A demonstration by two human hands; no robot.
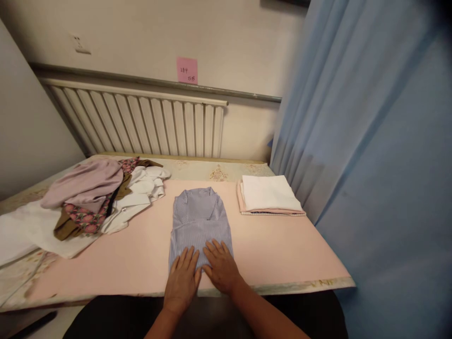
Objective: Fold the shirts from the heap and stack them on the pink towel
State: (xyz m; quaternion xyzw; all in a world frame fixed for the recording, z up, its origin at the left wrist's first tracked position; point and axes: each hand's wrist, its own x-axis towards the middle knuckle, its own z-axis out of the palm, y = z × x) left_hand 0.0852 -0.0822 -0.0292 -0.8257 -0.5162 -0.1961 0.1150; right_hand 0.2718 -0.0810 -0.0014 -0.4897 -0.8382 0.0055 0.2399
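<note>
A blue-grey, finely striped shirt lies folded into a long narrow shape on the pink cloth. Its collar end points away from me. My left hand rests flat on the near left part of the shirt, fingers stretched forward. On the near right part lies my right hand, also flat with its fingers spread. The two thumbs come close together at the shirt's near end. Neither hand grips anything. The shirt's near edge is partly hidden under my hands.
At the left lies a loose heap of clothes, pink, white, brown and flowered. A stack of folded cloths, white on top, sits at the right. A blue curtain hangs along the right side. Behind the table are a radiator and a pink note.
</note>
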